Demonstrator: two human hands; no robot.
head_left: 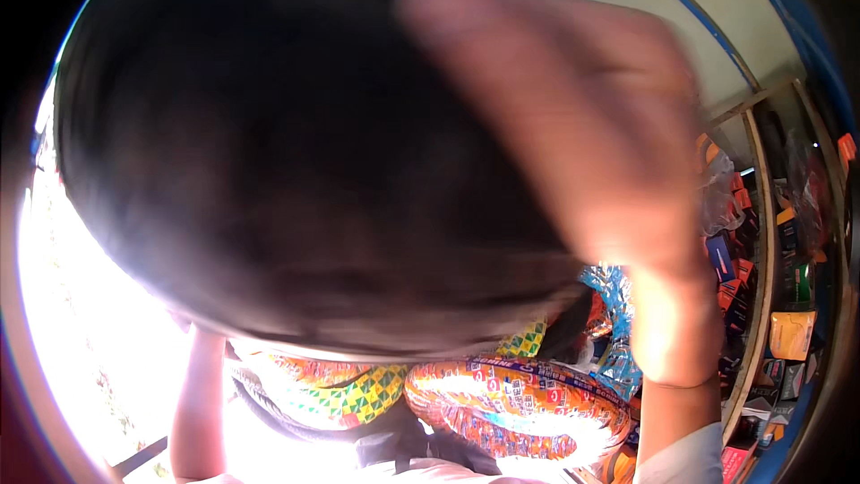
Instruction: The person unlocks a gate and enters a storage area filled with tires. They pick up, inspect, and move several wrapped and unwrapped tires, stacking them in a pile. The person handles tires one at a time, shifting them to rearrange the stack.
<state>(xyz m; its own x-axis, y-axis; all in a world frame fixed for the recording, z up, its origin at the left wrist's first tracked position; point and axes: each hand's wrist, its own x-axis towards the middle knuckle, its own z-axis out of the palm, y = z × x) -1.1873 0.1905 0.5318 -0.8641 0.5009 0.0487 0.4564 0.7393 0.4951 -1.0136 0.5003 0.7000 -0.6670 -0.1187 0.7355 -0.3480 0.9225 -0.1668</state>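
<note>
A large, dark, rounded thing [305, 161] fills the left and middle of the head view, very close and blurred, so I cannot make out its kind. My right hand [591, 116] is closed against its right side, with the fingers reaching toward its upper edge; motion smears them. From the lower left my left forearm [199, 403] rises to the dark thing's lower edge. Nearly all of that hand is hidden behind it, so its fingers do not show.
Below lie ring-shaped bundles in printed wrapping: an orange one [528, 408], a yellow-green one [358, 399] and a blue one [614, 314]. A wood-framed shelf [761, 251] with several small boxes stands at right. Bright glare covers the left side.
</note>
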